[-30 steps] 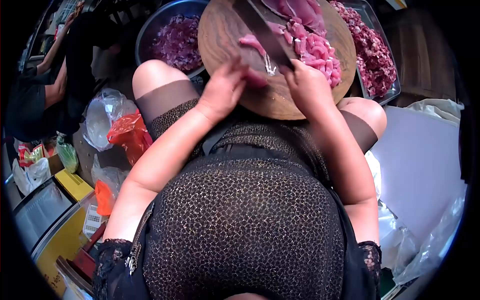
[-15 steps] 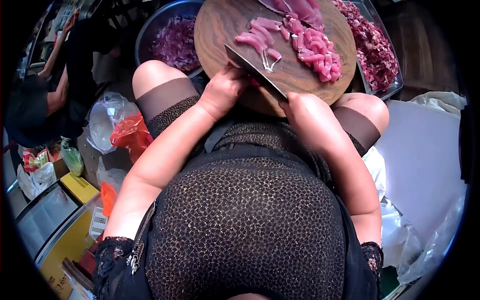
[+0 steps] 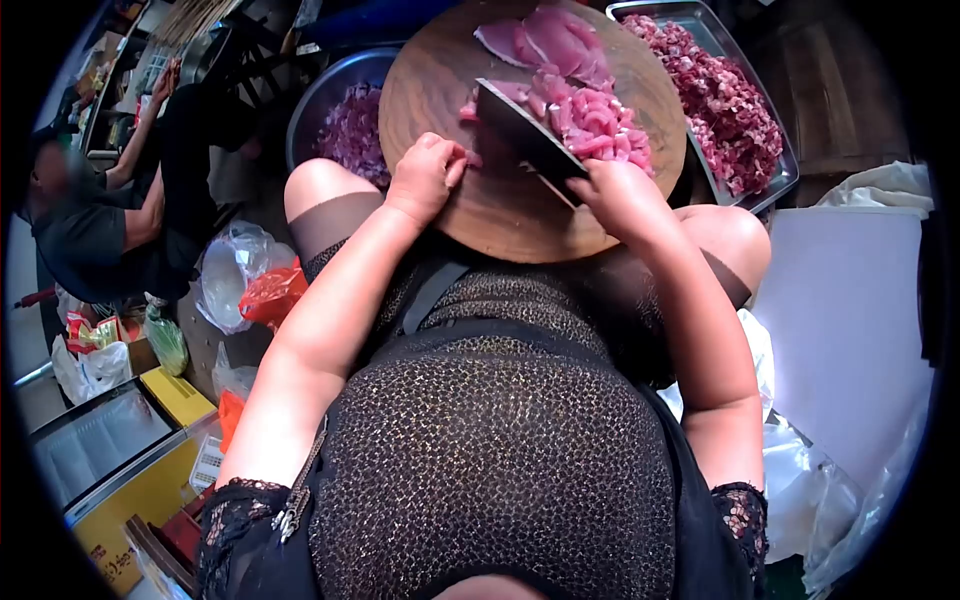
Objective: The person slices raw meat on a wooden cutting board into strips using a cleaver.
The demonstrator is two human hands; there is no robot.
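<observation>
My right hand (image 3: 622, 200) is wrapped round the handle of a broad dark cleaver (image 3: 525, 130), tilted over the round wooden board (image 3: 425, 95). The blade lies beside a heap of cut pink meat strips (image 3: 595, 120), and partly hides some of them. Flat meat slices (image 3: 555, 42) rest at the board's far side. My left hand (image 3: 428, 178) is at the board's left edge with its fingers curled together. A small bit of pink meat shows at its fingertips; whether it is gripped is unclear.
A metal bowl of meat (image 3: 350, 130) stands left of the board, and a metal tray of chopped meat (image 3: 793, 165) stands right. Another person (image 3: 90, 235) is at the far left. Plastic bags (image 3: 235, 275) lie left of my legs; a pale panel (image 3: 840, 310) is at right.
The cleaver has moved away from my left hand to the meat heap, where the separate strips are now gathered or covered. My left hand has shifted left. The view has shifted slightly.
</observation>
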